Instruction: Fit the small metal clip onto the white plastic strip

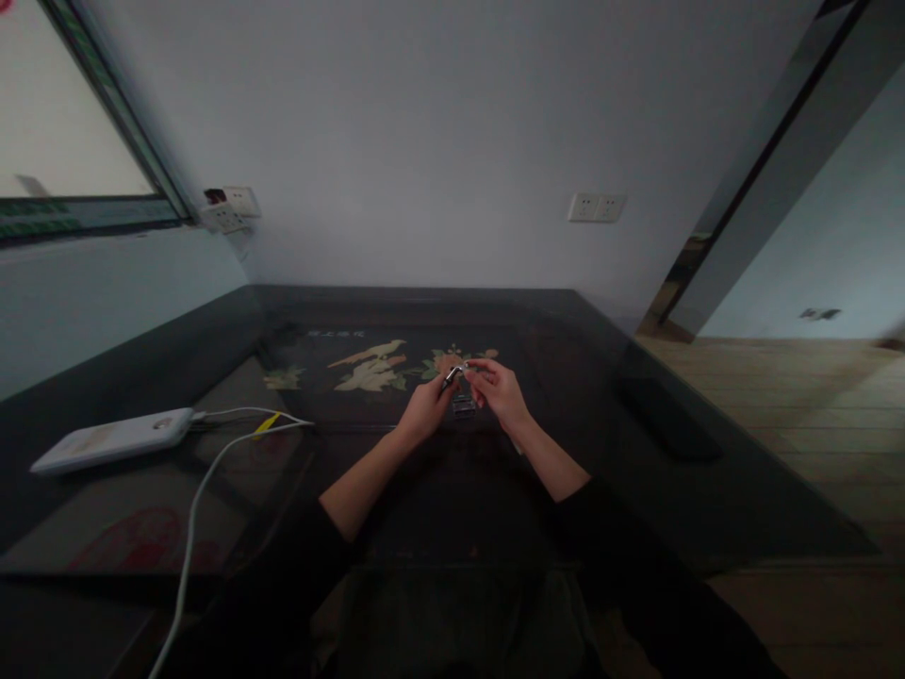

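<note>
Dark table [396,528] is lying under both hands; left hand [424,407] and right hand [499,389] are pinching a small metal piece [456,373], which is risking slipping down.

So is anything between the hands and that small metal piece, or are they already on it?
Nothing visible is in the way. The left hand and right hand both have their fingers on the small metal piece, held just above the dark table. A small clear object sits below it, between the hands, not blocking them.
</note>
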The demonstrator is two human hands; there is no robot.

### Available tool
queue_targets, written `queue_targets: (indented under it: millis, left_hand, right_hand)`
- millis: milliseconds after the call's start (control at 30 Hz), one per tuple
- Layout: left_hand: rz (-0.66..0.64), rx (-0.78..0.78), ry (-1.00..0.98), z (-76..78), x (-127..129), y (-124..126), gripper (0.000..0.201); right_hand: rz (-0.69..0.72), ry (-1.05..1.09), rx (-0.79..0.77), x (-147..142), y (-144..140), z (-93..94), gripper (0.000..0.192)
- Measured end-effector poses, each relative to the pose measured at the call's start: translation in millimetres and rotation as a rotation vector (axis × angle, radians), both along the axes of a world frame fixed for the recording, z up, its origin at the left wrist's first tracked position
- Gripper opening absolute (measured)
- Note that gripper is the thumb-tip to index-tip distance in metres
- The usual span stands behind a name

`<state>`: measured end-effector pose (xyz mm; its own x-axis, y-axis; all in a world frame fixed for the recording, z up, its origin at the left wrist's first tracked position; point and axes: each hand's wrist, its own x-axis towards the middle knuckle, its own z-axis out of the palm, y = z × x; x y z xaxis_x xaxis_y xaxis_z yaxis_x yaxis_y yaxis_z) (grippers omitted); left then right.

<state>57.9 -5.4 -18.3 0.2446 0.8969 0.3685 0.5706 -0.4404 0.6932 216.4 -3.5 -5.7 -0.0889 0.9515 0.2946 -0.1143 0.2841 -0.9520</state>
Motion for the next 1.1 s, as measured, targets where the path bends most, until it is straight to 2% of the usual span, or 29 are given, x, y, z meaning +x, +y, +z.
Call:
queue_targets:
  millis: [800,1000,1100]
  left_hand:
    - [0.012,-0.007,0.013,-3.4,-1.4,2.5,0.031]
    - [-0.037,-0.022,-0.159,-2.7,1.3,3.7,0.027]
    - [-0.082,-0.133,-0.326,-1.7,3.5,6.2,0.028]
  right_hand:
    - [0.024,0.004,-0.019,1.0,0.1,1.3,0.044]
    - [0.033,0.016,-0.022,-0.4,1.1,1.9,0.047]
    - [-0.005,0.011,0.004,-0.4,2.5,0.7,0.046]
